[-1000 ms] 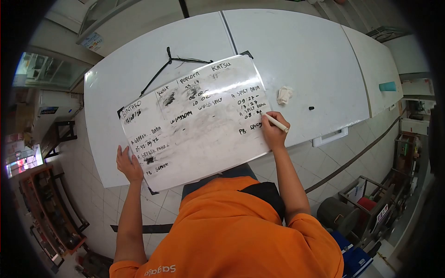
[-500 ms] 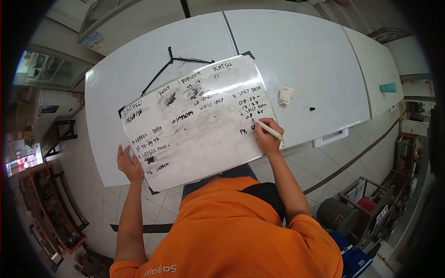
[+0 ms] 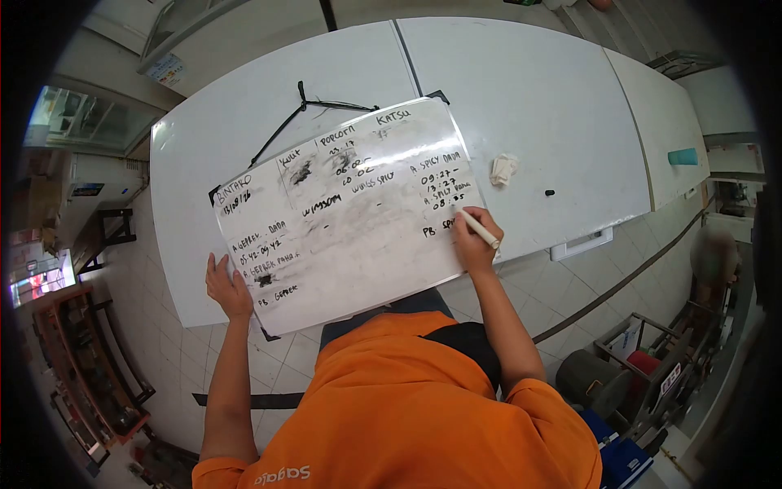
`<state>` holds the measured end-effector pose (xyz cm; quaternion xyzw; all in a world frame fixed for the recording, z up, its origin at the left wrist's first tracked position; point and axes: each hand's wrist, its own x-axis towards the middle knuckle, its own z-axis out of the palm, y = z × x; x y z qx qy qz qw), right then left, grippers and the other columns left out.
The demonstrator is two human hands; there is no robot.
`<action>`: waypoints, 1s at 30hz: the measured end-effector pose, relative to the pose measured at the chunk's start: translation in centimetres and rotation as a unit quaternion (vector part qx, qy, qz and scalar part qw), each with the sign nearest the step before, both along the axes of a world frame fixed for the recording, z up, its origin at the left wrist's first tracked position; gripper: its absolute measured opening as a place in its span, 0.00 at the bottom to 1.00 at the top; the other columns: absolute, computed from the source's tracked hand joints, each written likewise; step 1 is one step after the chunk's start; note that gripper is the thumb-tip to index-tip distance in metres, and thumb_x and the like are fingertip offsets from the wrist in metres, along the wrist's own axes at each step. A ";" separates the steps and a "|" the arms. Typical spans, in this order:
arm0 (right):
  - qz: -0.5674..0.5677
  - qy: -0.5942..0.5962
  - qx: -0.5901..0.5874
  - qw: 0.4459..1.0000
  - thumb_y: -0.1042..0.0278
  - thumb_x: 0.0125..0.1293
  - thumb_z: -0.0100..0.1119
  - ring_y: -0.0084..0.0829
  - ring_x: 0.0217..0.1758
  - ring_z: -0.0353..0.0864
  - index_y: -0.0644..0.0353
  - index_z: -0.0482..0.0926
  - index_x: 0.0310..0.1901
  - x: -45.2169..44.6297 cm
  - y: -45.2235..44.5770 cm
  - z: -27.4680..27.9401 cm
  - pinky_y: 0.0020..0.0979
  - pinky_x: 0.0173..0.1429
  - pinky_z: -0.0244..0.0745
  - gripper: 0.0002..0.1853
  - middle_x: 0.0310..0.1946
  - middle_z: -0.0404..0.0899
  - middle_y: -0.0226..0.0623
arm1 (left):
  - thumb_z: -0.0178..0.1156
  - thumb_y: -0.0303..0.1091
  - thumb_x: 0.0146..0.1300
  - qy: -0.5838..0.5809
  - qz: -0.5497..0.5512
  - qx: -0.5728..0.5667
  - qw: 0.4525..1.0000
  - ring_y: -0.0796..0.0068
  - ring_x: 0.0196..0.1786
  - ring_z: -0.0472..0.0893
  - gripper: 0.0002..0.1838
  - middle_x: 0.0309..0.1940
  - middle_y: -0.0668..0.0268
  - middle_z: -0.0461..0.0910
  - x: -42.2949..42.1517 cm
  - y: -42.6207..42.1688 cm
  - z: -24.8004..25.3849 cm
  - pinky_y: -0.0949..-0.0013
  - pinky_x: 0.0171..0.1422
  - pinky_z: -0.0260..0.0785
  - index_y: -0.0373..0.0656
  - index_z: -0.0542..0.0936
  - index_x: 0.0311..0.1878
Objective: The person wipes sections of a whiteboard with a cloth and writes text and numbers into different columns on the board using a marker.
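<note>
A whiteboard with black handwriting lies tilted on the white surface, its black cord looped above the top edge. My left hand rests at the board's left edge, fingers apart, holding nothing. In my right hand is a white marker, its tip at the board's right side, just below the "08:35" line. To the right of the board lie a crumpled white cloth and a small black cap.
The large white surface spans the view beyond the board. A teal cup lies at the far right. Below right stand a grey bin and a metal rack. Shelves line the left side, over a tiled floor.
My right hand has moved down and slightly left from the line of digits, then a little up and right. The digits now read "08:35". My left hand stays in place.
</note>
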<state>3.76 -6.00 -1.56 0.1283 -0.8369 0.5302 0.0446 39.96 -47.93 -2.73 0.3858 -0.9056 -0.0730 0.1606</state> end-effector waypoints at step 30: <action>0.081 -0.027 0.014 0.996 0.72 0.64 0.77 0.19 0.25 0.83 0.65 0.88 0.40 0.2 -0.3 0.6 0.24 0.33 0.77 0.08 0.25 0.87 0.33 | 0.57 0.33 0.72 0.003 -0.004 0.003 1.000 0.46 0.82 0.64 0.27 0.84 0.53 0.64 0.0 0.0 0.0 0.38 0.84 0.48 0.44 0.77 0.73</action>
